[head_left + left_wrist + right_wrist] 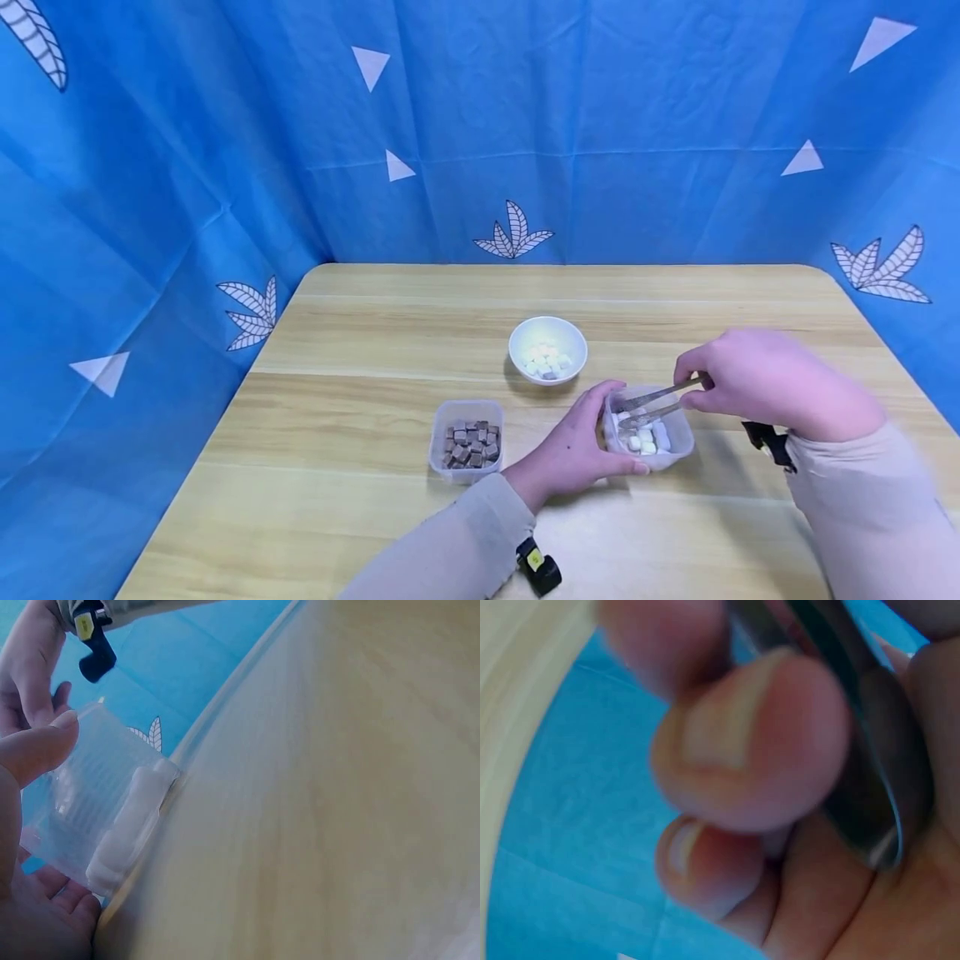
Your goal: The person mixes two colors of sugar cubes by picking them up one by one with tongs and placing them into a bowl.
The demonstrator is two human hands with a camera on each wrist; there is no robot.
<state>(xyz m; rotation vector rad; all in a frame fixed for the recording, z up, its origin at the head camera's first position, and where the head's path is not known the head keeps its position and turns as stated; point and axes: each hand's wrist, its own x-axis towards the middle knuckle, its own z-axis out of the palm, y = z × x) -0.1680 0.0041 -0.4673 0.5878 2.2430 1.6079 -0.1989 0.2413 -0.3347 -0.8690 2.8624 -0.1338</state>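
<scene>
While left hand steadies the tub, tongs go in.
Right hand pinches the tongs over white cubes; looks like the picking step, next needs a careful squeeze.

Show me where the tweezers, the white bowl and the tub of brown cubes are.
tweezers (651, 402), head view, mid-arms.
white bowl (525, 335), head view, left rim.
tub of brown cubes (439, 422), head view, left wall.
</scene>
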